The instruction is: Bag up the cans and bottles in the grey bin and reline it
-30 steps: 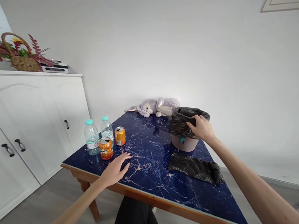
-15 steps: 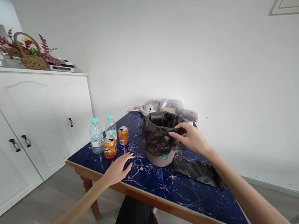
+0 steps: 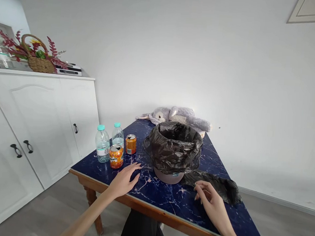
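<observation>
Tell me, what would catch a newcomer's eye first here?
Most likely the bin lined with a black bag, near the middle of the dark blue table, with a plush toy lying behind it. Two orange cans and two turquoise-capped bottles stand on the left. The left hand is near the cans, the right hand by a flattened black bag.

You are facing a grayish trash bin (image 3: 167, 178) that is standing upright on the table (image 3: 163, 202), a crinkled black plastic liner (image 3: 175, 154) draping over its rim and gaping at the top. Beside it, near your right hand (image 3: 213, 203), a flattened black plastic bag (image 3: 224, 186) is lying lengthwise. Near your left hand (image 3: 124, 179), an opened orange soda can (image 3: 115, 157) is standing upright.
</observation>
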{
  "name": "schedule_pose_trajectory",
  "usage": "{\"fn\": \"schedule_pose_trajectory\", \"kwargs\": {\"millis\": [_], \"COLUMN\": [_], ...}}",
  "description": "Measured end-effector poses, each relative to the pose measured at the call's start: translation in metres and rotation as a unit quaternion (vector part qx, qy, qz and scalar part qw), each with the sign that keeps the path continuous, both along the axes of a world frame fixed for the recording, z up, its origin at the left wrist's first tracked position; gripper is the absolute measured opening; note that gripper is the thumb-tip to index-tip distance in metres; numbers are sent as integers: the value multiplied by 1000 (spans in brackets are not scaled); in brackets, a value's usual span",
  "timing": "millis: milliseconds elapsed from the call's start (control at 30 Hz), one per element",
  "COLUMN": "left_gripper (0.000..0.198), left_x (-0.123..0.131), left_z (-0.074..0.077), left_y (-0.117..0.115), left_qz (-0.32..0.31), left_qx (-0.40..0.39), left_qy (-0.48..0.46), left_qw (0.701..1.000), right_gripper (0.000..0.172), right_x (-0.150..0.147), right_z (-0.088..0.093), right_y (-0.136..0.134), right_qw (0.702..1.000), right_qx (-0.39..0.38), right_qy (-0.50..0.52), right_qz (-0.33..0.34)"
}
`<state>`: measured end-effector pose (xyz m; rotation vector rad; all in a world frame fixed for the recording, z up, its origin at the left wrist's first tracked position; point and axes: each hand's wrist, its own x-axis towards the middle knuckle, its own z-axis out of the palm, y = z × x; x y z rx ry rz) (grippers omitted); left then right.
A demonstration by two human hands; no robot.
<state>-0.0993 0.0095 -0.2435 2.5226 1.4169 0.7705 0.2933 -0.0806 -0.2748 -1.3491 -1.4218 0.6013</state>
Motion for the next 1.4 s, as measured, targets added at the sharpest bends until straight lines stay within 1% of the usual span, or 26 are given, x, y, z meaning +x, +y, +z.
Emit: {"fn": "schedule_pose_trajectory", "kwargs": {"millis": [67,133,267,467,667,933,1167,1400], "left_gripper": [39,38,37,36,34,27,26,25], "left_x": [0,1,3,3,3,4,3,4], "left_z": [-1,-1,2,7,8,8,7,7], "left_y": [0,0,0,2,1,1,0,0], "left_qz": [5,8,10,12,14,13,11,19], "left_qx": [4,7,10,-16,-19,-33,-28,-24], "left_qy": [1,0,-13,-33,-43,-88,-91,-92], "left_qw": [1000,1000,1000,999,999,995,995,995], "right_gripper": [46,49,49,53,51,52,51,52], "right_x": [4,7,8,2,0,0,1,1], "right_z": [-12,-15,-10,-2,-3,-3,-6,-4], "right_y": [6,8,3,-8,-8,-9,-9,-9], "right_qw": [1000,1000,999,999,999,999,999,999], "right_qx": [-23,-31,-32,-46,-46,-52,-49,-51], "right_qy": [-2,5,14,-9,-14,-3,-10,-15], "right_qz": [-4,2,29,22,11,3,3,-3]}}
